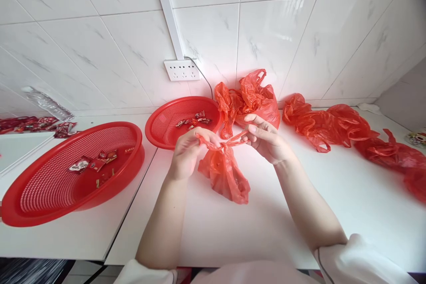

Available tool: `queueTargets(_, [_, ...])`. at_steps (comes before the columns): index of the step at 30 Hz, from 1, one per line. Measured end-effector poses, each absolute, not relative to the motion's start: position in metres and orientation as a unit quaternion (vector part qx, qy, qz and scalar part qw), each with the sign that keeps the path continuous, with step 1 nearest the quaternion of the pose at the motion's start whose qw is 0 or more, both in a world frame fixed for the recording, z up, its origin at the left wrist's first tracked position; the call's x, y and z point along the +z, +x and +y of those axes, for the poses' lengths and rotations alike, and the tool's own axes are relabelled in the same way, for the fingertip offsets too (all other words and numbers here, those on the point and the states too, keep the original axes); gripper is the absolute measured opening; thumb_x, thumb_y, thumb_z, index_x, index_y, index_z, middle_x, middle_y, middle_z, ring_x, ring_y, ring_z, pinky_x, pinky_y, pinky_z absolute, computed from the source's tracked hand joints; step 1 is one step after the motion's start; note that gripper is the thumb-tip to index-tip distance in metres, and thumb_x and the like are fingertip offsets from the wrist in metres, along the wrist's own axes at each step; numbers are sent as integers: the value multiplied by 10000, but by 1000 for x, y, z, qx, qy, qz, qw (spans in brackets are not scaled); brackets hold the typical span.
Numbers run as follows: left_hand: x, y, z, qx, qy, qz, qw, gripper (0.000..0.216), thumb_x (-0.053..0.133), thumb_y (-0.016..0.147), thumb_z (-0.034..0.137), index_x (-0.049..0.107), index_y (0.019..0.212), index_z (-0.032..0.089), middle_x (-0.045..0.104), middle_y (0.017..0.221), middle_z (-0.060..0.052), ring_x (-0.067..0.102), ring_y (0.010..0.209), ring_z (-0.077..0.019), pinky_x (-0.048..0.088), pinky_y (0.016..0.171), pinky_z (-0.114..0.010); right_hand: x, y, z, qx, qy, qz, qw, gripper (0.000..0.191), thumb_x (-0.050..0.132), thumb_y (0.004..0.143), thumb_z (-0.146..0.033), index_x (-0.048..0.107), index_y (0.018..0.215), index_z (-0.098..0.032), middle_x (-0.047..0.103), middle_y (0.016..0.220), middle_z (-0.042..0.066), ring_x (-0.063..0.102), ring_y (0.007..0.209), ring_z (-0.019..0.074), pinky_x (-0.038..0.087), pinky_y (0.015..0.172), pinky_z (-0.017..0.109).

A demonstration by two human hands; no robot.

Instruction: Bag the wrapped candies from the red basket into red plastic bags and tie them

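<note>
A small red plastic bag (228, 177), gathered at its neck, hangs or rests over the white table between my hands; its handles are crossed in what looks like a knot. My left hand (189, 151) pinches one handle end on the left side. On the other side, my right hand (264, 137) grips the second handle between thumb and fingers, and that strip is stretched taut. Whatever is inside the bag shows only as a dim bulge through the plastic.
Two red mesh baskets, a large one (133, 135) at left and a smaller one (151, 126) behind, hold small wrapped packets. More red plastic bags (256, 97) lie by the wall, with others (329, 124) along the right. A clear plastic bottle (49, 103) and a socket panel (182, 70) are beyond.
</note>
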State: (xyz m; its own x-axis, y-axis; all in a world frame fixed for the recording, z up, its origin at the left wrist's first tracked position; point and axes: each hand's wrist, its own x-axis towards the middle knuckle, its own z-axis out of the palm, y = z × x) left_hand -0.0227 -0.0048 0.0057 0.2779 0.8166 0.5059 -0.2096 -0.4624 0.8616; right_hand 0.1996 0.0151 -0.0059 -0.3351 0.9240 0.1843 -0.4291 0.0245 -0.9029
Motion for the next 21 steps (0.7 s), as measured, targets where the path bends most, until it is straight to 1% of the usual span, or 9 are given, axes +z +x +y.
queueTargets(3, [6,-24,-1,592,597,217,497,150,600,803,295,628,688,203,585,658,-27,573,724,-188,463,743,-327,-3,202,13,619,-262,-516,531,339,724,753,-418,553,996,-254,395,541,-89,498,555,127,491,674,302])
queueTargets(5, [7,-26,0,602,572,218,512,165,609,791,295,611,661,194,546,621,-16,538,654,-162,457,702,-308,-1,205,11,593,-267,-534,540,307,675,801,-447,556,1005,-252,383,520,-85,497,548,139,482,657,316])
queueTargets(8, [11,-30,-1,618,544,236,516,175,646,772,313,602,663,185,514,623,-12,532,645,-153,463,692,-305,4,215,9,542,-301,-563,547,299,572,874,-511,552,1025,-254,398,491,-76,495,516,151,456,595,316])
queueTargets(10, [14,-36,-1,640,523,241,509,175,665,762,314,600,670,180,496,639,-8,531,647,-146,467,681,-296,7,226,9,505,-333,-571,555,341,516,894,-557,556,1038,-251,424,487,-68,467,467,143,429,540,306])
queueTargets(12, [18,-44,-1,676,490,227,501,169,671,756,290,581,662,182,467,643,3,507,627,-122,462,650,-270,10,240,10,467,-372,-563,571,398,484,892,-604,571,1035,-243,448,494,-54,443,426,133,375,469,286])
queueTargets(14, [20,-51,0,715,447,209,495,176,671,739,244,538,639,186,441,638,17,471,601,-101,449,612,-245,11,252,12,433,-408,-539,597,434,474,881,-635,595,1005,-236,505,548,-27,423,404,120,320,417,277])
queueTargets(17, [19,-53,5,737,396,208,507,202,649,712,197,474,612,187,425,625,21,434,578,-94,431,579,-234,10,264,15,401,-432,-492,641,412,506,872,-612,637,932,-226,584,680,13,360,404,92,301,395,274])
queueTargets(19, [16,-50,9,728,388,225,518,193,617,713,211,461,602,188,417,619,15,436,576,-100,429,574,-238,8,266,18,383,-436,-486,653,391,517,874,-595,647,908,-228,558,656,12,350,418,98,309,397,270])
queueTargets(21, [11,-47,12,719,390,243,522,184,586,727,231,462,596,191,410,611,14,454,579,-105,443,594,-243,6,266,20,363,-437,-508,648,376,519,877,-595,638,910,-240,479,575,-10,379,435,117,327,407,267])
